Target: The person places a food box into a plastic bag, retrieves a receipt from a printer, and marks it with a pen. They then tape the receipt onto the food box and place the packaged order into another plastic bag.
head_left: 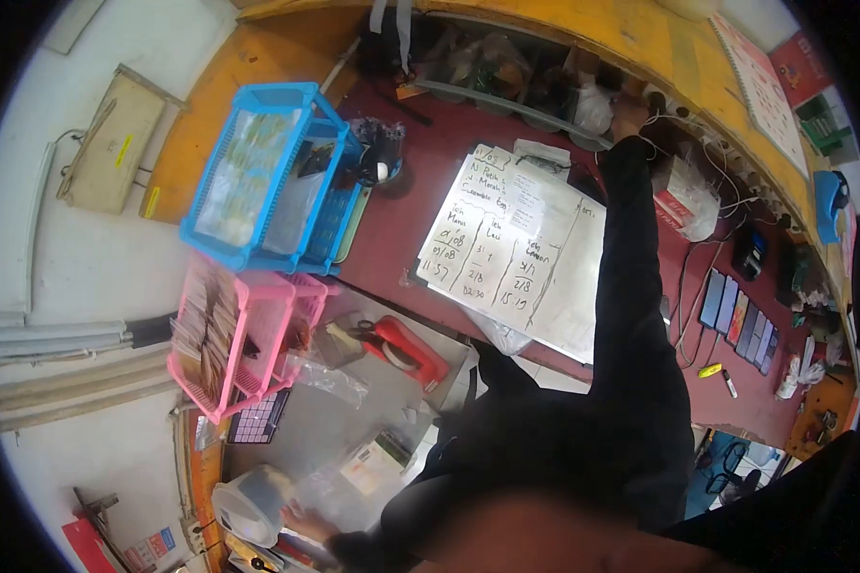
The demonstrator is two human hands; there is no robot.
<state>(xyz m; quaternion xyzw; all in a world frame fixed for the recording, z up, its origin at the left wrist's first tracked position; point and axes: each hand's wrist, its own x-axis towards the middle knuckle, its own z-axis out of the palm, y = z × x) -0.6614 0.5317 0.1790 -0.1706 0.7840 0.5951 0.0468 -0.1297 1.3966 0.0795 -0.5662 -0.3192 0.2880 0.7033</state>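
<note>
My left hand (308,523) is low on the left, fingers stretched out beside a clear plastic tub (248,506). It appears to hold nothing; whether it touches the tub is not plain. My right arm, in a black sleeve, stretches far up across the desk. At its end my right hand (629,118) is by the edge of a dark bin (535,116) filled with bagged items. Its fingers are too dark and small to make out. Below and left of that hand lies a whiteboard (571,272) with handwriting and a paper slip (524,204) on it.
A blue tiered rack (248,258) and a pink rack (220,406) stand at left. Nearby lies a red-handled device (413,355). At right are several phones (738,320), a yellow marker (709,371), cables, a black card terminal (750,253) and a bagged box (683,201).
</note>
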